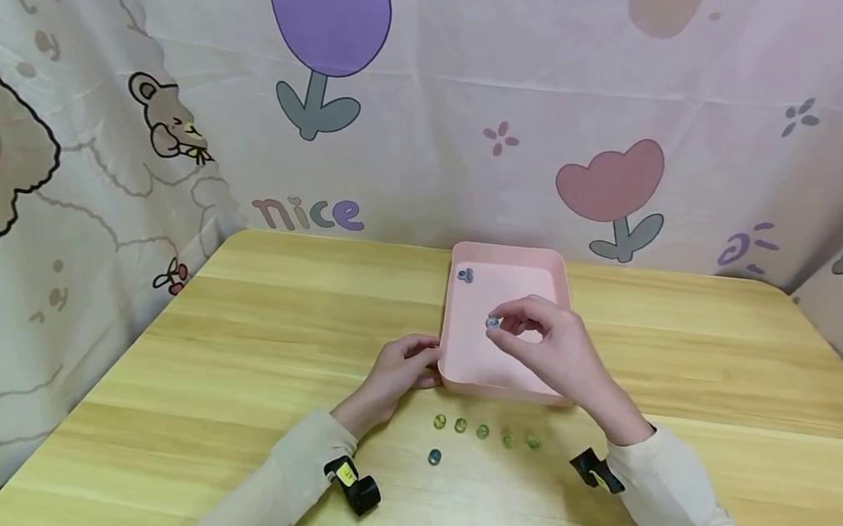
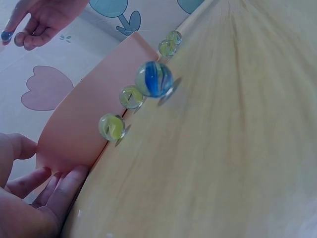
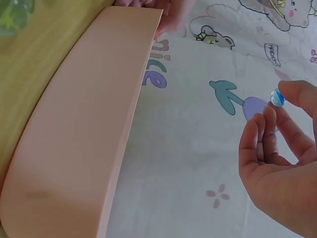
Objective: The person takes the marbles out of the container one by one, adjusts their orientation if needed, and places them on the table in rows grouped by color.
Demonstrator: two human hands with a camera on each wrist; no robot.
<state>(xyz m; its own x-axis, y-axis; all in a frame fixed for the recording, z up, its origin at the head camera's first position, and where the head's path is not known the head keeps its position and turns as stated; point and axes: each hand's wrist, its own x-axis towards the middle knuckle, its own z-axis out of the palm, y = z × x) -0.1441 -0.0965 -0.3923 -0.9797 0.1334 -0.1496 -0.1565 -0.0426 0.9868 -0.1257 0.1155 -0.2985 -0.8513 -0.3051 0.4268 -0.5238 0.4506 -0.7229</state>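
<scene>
My right hand [image 1: 546,341] pinches a blue marble [image 3: 278,97] between thumb and index finger, above the pink tray [image 1: 485,392]. Its other fingers bend loosely, as the right wrist view shows. Against the outer wall at the tray's near left corner, my left hand [image 1: 399,371] rests its fingertips. Inside the tray, a small cluster of blue marbles [image 1: 465,275] sits in the far left corner. Several yellow-green marbles [image 1: 483,431] form a row on the table in front of the tray. Closer to me lies a single blue marble [image 1: 434,457].
The wooden table [image 1: 706,363] extends to both sides of the tray. Behind it hangs a printed cloth [image 1: 438,156] with flowers and lettering, close to the tray's far edge. Black wrist cameras [image 1: 362,494] are strapped over both sleeves.
</scene>
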